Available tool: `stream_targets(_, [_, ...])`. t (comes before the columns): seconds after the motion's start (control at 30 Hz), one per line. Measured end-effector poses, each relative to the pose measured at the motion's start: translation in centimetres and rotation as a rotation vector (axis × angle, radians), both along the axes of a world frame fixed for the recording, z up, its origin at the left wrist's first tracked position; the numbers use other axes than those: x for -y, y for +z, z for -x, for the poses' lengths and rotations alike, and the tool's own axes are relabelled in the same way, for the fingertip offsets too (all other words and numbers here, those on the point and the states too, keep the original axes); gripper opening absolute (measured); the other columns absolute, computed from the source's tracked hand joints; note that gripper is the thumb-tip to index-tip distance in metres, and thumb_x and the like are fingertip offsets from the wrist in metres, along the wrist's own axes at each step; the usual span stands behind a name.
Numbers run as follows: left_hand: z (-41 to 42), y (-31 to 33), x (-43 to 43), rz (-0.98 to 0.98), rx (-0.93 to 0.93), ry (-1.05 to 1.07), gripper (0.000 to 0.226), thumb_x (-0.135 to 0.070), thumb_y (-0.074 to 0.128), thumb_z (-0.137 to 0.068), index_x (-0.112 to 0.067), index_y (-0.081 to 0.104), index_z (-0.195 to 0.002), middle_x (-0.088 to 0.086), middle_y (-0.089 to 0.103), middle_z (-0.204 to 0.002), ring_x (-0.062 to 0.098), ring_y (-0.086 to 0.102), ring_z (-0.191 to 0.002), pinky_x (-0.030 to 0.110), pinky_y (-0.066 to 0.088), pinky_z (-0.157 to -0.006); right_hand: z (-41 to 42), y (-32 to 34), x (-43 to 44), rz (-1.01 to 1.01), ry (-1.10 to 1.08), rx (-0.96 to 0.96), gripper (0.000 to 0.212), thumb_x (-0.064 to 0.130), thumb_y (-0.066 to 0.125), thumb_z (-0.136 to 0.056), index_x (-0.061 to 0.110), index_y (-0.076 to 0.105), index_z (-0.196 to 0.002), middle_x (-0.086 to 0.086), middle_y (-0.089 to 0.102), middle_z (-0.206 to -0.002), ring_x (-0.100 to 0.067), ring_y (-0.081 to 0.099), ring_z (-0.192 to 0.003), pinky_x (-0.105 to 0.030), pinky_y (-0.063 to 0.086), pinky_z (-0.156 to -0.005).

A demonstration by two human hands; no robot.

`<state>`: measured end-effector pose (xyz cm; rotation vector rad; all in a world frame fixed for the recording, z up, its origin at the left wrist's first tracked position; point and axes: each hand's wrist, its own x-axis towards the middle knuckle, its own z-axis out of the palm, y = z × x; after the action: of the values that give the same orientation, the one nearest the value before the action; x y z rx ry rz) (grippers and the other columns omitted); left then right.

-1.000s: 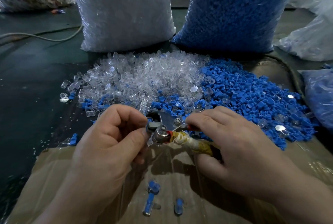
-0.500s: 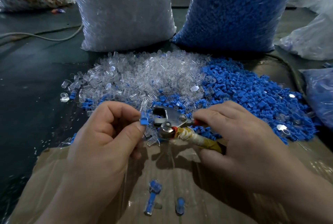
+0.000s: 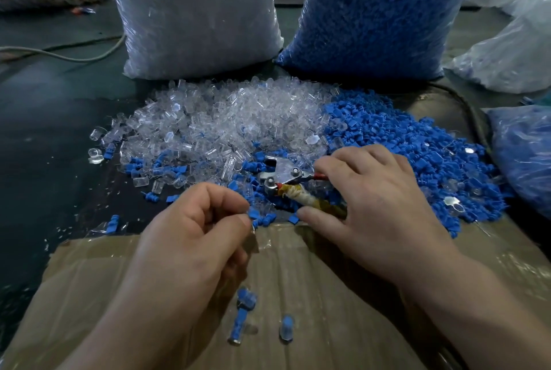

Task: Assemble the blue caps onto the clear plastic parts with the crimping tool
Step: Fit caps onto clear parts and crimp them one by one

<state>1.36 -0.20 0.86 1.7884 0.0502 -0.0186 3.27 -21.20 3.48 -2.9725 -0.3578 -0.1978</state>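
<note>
Dark surface [image 3: 44, 137] carries clear parts [image 3: 226, 119], blue caps [image 3: 402, 137] (both heaped), cardboard [image 3: 328, 295], white bag [image 3: 193, 18] and blue bag [image 3: 372, 12].

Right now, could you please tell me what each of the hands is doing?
Left hand: pinching a blue cap.
Right hand: gripping the crimping tool.

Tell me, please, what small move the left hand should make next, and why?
Probably drop its small blue-capped piece onto the brown cardboard sheet: the left hand pinches it clear of the metal crimping tool in the right hand, and capped pieces lie there.
</note>
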Motion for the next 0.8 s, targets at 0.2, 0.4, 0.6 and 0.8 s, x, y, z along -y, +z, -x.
stream_targets(0.2, [0.7, -0.4, 0.6, -0.056, 0.104, -0.037, 0.010, -0.027, 0.073, -0.085, -0.036, 0.070, -0.088, -0.001, 0.068, -0.064, 0.017, 0.063, -0.052, 0.033, 0.053, -0.046, 2.1, -0.3, -2.6, -0.181, 0.351, 0.208, 0.027, 0.041, 0.053, -0.094, 0.017, 0.066, -0.092, 0.000, 0.064, -0.084, -0.023, 0.058, -0.078, -0.041, 0.048, -0.074])
stream_targets(0.4, [1.4, 0.2, 1.0, 0.008, 0.129, -0.121, 0.012, -0.036, 0.069, -0.077, -0.035, 0.072, -0.089, 0.000, 0.070, -0.068, 0.014, 0.065, -0.055, 0.028, 0.054, -0.049, 1.8, -0.6, -2.1, -0.186, 0.344, 0.179, 0.015, 0.020, 0.056, -0.096, 0.011, 0.066, -0.089, -0.003, 0.062, -0.082, -0.024, 0.057, -0.075, -0.044, 0.046, -0.072])
stream_targets(0.6, [0.9, 0.5, 0.5, -0.118, 0.099, -0.079, 0.043, -0.065, 0.057, -0.088, -0.023, 0.065, -0.081, -0.001, 0.062, -0.057, 0.008, 0.053, -0.047, 0.023, 0.046, -0.045, 1.8, -0.4, -2.5, -0.269, 0.415, 0.163, 0.022, 0.020, 0.049, -0.097, 0.008, 0.063, -0.085, -0.006, 0.060, -0.082, -0.028, 0.055, -0.077, -0.045, 0.045, -0.072])
stream_targets(0.8, [0.8, 0.4, 0.0, -0.043, 0.107, -0.166, 0.045, -0.068, 0.058, -0.074, -0.025, 0.066, -0.083, -0.006, 0.054, -0.055, 0.009, 0.047, -0.049, 0.028, 0.039, -0.044, 2.4, 0.3, -2.9, -0.365, 0.373, 0.008, 0.023, 0.032, 0.044, -0.097, 0.020, 0.056, -0.082, 0.008, 0.053, -0.075, -0.013, 0.050, -0.070, -0.035, 0.043, -0.063])
